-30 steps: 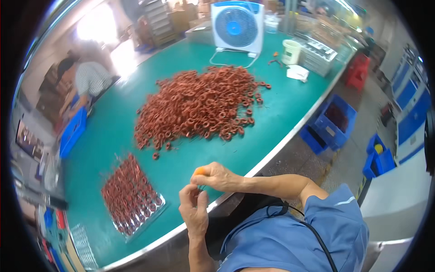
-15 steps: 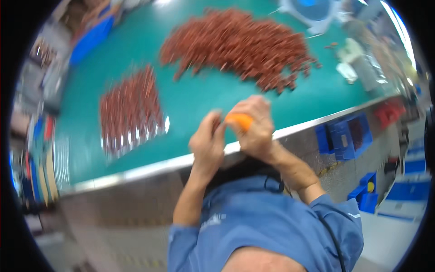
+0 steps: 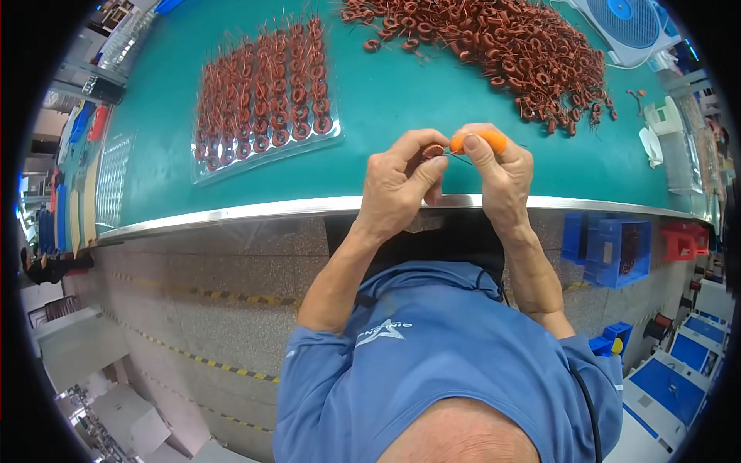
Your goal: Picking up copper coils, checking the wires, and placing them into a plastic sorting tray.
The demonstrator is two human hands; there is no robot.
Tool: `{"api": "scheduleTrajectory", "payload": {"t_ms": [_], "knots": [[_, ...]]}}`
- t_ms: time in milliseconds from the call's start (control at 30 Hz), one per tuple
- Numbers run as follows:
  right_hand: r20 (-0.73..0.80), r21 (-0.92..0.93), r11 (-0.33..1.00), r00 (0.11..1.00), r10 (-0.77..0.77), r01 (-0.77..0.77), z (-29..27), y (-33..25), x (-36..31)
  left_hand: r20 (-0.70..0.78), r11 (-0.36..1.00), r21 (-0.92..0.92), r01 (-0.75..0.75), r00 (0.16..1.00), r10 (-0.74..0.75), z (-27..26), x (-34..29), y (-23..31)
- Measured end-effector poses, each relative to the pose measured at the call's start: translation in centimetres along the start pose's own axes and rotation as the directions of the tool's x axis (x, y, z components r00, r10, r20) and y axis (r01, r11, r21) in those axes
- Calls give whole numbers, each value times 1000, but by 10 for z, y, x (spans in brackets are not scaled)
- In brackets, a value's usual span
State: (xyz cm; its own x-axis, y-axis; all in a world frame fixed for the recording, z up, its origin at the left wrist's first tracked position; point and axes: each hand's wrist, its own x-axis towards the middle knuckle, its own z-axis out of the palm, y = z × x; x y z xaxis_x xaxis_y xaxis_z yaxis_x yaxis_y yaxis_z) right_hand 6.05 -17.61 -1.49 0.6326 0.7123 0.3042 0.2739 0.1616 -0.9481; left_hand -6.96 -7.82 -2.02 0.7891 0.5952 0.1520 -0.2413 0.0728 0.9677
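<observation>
Above the table's front edge, my left hand [image 3: 395, 187] pinches a small copper-wound ring coil [image 3: 432, 151] between thumb and fingers. My right hand [image 3: 508, 179] is closed round the handle of an orange-handled tool [image 3: 480, 142], held close to the coil. A thin dark shaft or wire runs between the two; whether it touches the coil I cannot tell. Left of my hands lies a clear plastic tray [image 3: 266, 161] with rows of similar coils [image 3: 266, 92], their wire ends sticking up. A big loose pile of coils [image 3: 532, 58] spreads across the far right.
The green tabletop [image 3: 378, 96] ends in a metal edge [image 3: 255, 210] before me. A blue and white fan [image 3: 621, 19] stands at the far right, near a white plastic item [image 3: 662, 117]. Blue bins [image 3: 617, 251] and a red bin [image 3: 681, 241] sit below the table's right side.
My view has turned and steadied, so the tray and pile appear higher and farther right. My hands still hold the coil and tool close together, now seen sharply.
</observation>
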Motion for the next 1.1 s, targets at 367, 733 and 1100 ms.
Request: {"api": "scheduleTrajectory", "payload": {"t_ms": [367, 733, 1100], "knots": [[140, -605, 546, 753, -643, 579, 8, -3, -5, -1, 934, 358, -18, 1000, 20, -2, -3, 2], [-34, -227, 960, 984, -174, 162, 12, -2, -5, -25, 991, 136, 6, 1000, -3, 2, -14, 0], [103, 118, 948, 953, 286, -297, -1, 13, -1, -66, 986, -135, 97, 992, -106, -8, -10, -7]]}}
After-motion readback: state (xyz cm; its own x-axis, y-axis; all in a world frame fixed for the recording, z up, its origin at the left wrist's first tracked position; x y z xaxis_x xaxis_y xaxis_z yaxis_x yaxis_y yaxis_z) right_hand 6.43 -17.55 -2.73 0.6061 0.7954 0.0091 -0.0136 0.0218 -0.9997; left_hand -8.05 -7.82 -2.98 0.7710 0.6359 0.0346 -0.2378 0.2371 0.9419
